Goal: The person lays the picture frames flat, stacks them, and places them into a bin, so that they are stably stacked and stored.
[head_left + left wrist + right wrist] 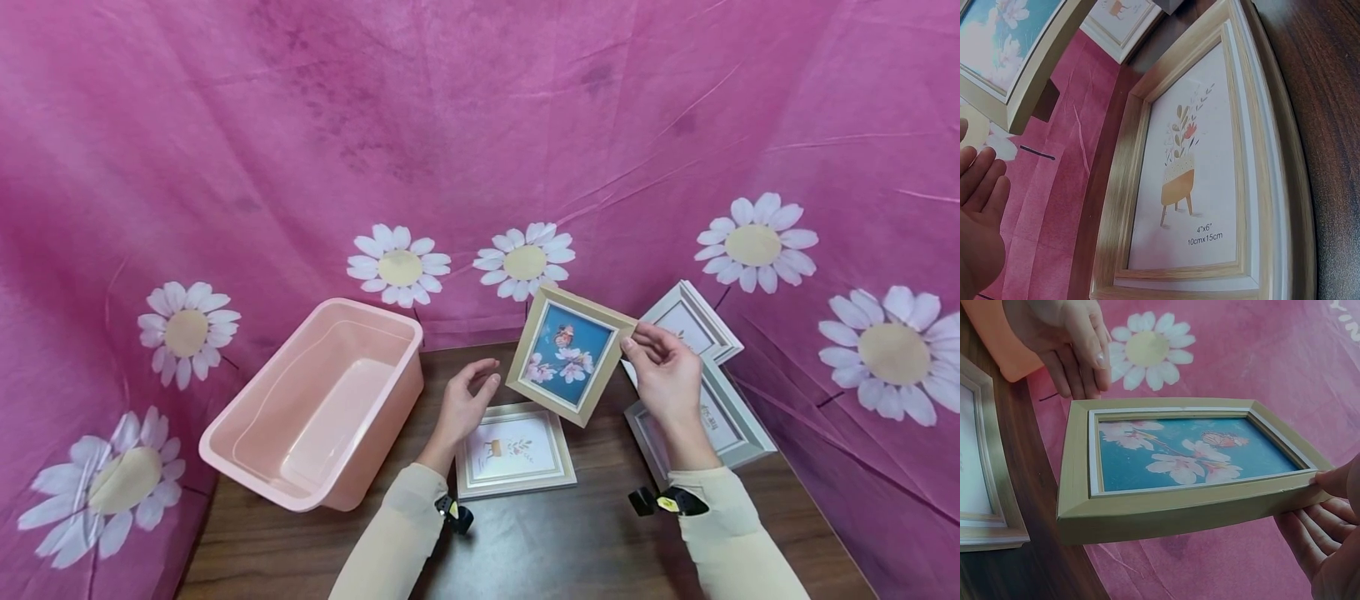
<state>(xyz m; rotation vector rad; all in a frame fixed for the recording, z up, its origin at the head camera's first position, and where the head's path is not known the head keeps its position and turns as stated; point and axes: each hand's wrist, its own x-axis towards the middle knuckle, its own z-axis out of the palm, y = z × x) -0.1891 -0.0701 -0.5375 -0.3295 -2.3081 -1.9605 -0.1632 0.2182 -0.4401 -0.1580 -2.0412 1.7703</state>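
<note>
My right hand (666, 375) pinches the right edge of a tan picture frame (624, 315) with thumb and fingers, holding it up tilted over the table. Inside it shows a blue picture of pink blossoms and a butterfly (1197, 453). Close to the left side of this frame is my left hand (465, 404), fingers loosely bent with nothing in them. Below lies a second picture frame (567, 467), wood-toned with a white band, flat on the table. Its insert shows a plant in an orange pot on legs (1179, 181).
A pink plastic tub (408, 392) stands at the left of the brown wooden table (525, 550). On the right, a white picture frame (723, 342) and a grey-green one (750, 429) lie together, partly behind my right hand. A pink daisy-print cloth (465, 150) hangs behind and at both sides.
</note>
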